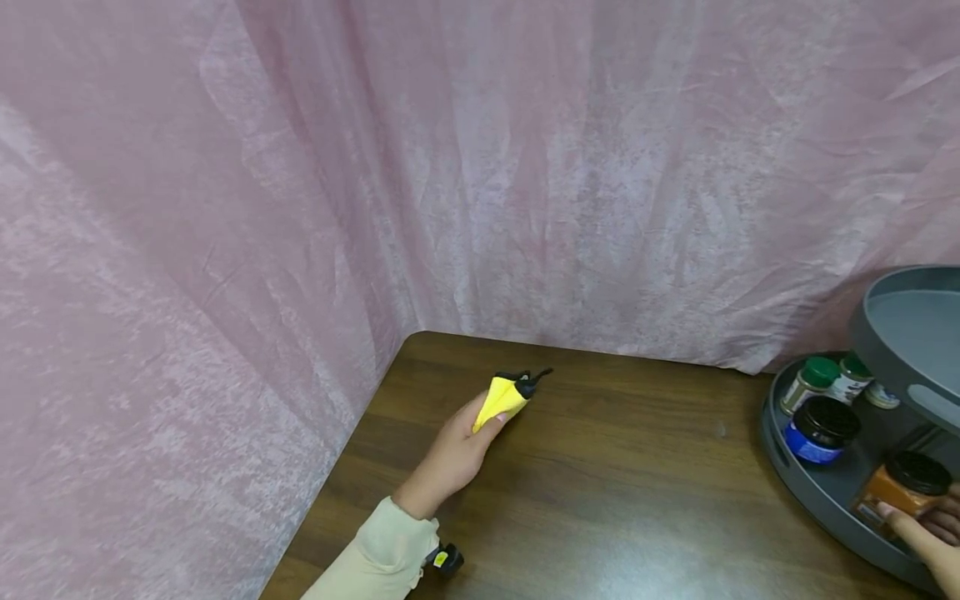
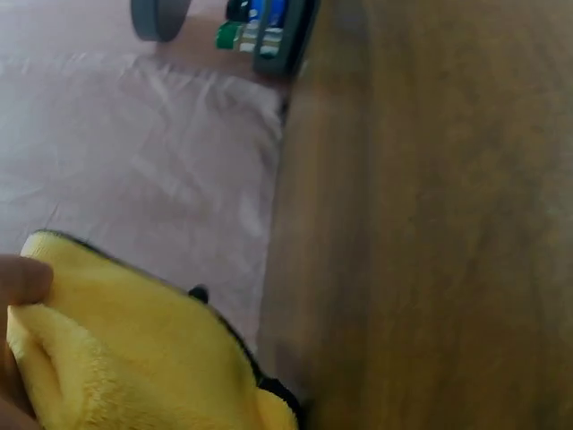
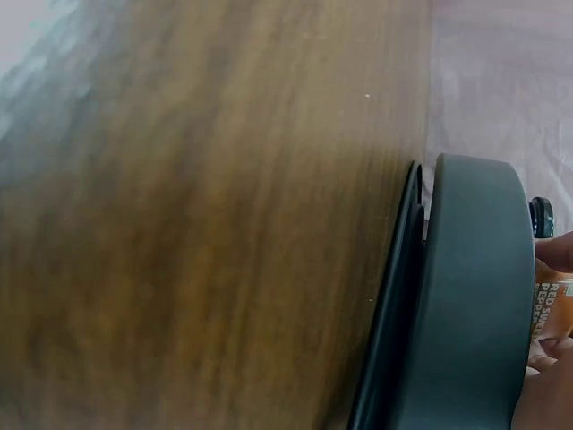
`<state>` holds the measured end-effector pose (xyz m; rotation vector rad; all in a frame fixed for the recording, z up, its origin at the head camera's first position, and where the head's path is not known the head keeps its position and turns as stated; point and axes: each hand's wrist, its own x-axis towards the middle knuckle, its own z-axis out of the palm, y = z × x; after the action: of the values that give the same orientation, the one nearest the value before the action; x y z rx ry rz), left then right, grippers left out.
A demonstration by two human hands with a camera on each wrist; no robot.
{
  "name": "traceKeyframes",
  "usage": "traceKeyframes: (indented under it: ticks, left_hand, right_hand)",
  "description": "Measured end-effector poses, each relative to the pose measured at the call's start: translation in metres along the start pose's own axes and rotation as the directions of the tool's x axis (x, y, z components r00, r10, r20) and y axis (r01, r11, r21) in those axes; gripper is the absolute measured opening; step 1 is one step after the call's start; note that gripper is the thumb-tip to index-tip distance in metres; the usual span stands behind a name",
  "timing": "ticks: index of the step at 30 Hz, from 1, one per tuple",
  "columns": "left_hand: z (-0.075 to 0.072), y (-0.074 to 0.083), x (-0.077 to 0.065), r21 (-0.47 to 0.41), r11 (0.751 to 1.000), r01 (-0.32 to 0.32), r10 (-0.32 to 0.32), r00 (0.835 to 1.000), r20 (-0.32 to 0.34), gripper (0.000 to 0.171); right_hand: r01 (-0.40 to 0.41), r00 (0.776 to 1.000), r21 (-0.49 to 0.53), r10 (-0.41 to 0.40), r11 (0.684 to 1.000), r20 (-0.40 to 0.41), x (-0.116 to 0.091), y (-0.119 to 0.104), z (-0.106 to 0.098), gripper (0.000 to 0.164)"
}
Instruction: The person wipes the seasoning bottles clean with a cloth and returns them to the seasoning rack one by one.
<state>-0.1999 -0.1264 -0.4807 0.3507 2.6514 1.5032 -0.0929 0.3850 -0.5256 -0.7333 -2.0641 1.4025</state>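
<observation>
My left hand point(image 1: 453, 454) grips a folded yellow cloth point(image 1: 501, 398) with black edging above the table. In the left wrist view the cloth point(image 2: 152, 331) looks plush, and a fingertip point(image 2: 25, 279) presses on it. At the far right my right hand point(image 1: 933, 533) holds an orange-brown spice jar point(image 1: 888, 498) with a black lid, at the lower tier point(image 1: 798, 492) of a grey two-tier round organizer. The right wrist view shows the jar's label point(image 3: 546, 305), reading "RED SWEET PEPPER", partly behind the tier's wall. Part of the right hand lies outside the head view.
On the lower tier stand a blue-labelled jar point(image 1: 817, 433) with a black lid and green-capped spice bottles point(image 1: 813, 382). The upper tier point(image 1: 918, 325) overhangs them. The brown wooden table point(image 1: 600, 467) meets a pink curtain point(image 1: 562, 208) at its back and left.
</observation>
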Motion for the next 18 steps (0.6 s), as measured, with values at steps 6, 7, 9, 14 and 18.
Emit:
traceKeyframes:
  ticks: [6, 7, 9, 14, 18]
  left_hand:
    - [0.013, 0.000, -0.006, 0.130, 0.991, -0.023, 0.006, 0.991, 0.130, 0.050]
    - [0.016, 0.000, -0.006, 0.152, 0.988, -0.032, 0.010, 0.989, 0.145, 0.050]
    - [0.020, 0.001, -0.006, 0.190, 0.980, -0.054, 0.021, 0.985, 0.173, 0.050]
    - [0.027, 0.002, -0.004, 0.259, 0.958, -0.125, 0.065, 0.971, 0.229, 0.046]
    - [0.032, 0.000, -0.004, 0.326, 0.925, -0.195, 0.103, 0.955, 0.280, 0.042]
  right_hand:
    - [-0.003, 1.000, 0.131, 0.005, 0.991, -0.020, -0.002, -0.004, 0.003, 0.053]
    - [0.007, 1.000, 0.129, -0.003, 0.992, -0.030, -0.002, -0.005, 0.004, 0.052]
    - [0.024, 0.999, 0.134, -0.018, 0.991, -0.039, -0.003, -0.006, 0.005, 0.052]
    - [0.098, 0.995, 0.134, -0.100, 0.986, 0.005, -0.004, -0.005, 0.009, 0.052]
    - [0.172, 0.977, 0.047, -0.176, 0.984, 0.118, -0.002, 0.000, 0.006, 0.060]
